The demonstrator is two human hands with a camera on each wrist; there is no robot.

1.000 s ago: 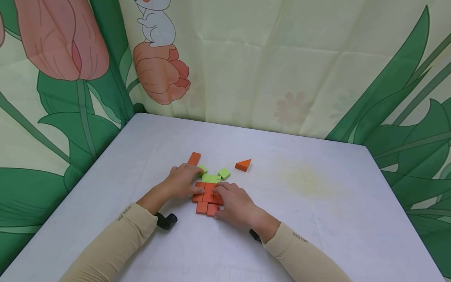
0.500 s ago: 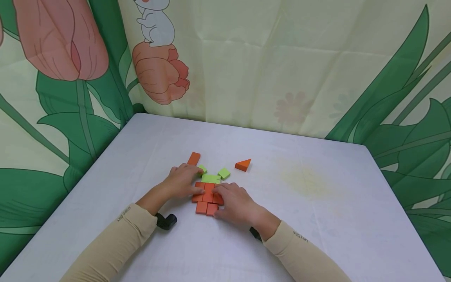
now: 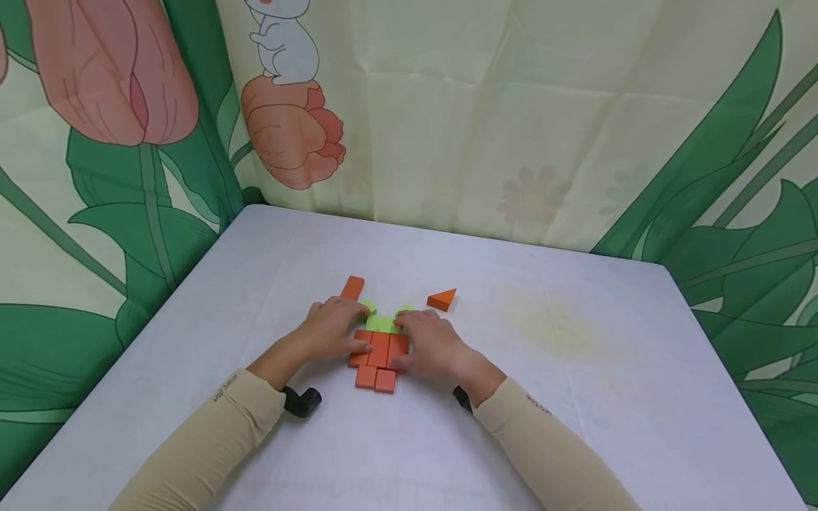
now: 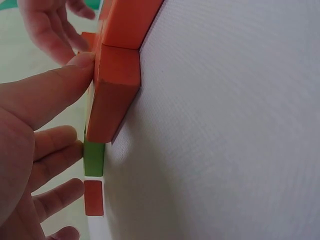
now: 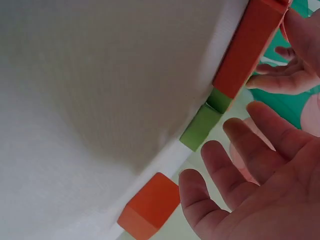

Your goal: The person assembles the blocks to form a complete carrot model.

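In the head view, red-orange blocks form a flat shape, with a middle block (image 3: pixel 380 349) between two others and two square blocks (image 3: pixel 366 377) below. A light green block (image 3: pixel 378 324) lies along its top. My left hand (image 3: pixel 329 328) has its thumb on the left red block (image 4: pixel 115 70), and its other fingers spread toward a small green block (image 3: pixel 368 306). Over the right side, my right hand (image 3: pixel 437 346) has its thumb at the right red block (image 3: pixel 397 346). Its loosely bent fingers cover part of another small green block (image 5: pixel 201 127).
An orange rectangular block (image 3: pixel 353 286) lies beyond the left hand. Farther right is an orange triangular block (image 3: pixel 442 299). All lie on a white-covered table (image 3: pixel 562 426), with a printed curtain (image 3: pixel 434 121) behind its back edge.
My right hand has moved up the shape, away from the lower squares, and its fingers now overlap the right small green block. The left hand stays in place.
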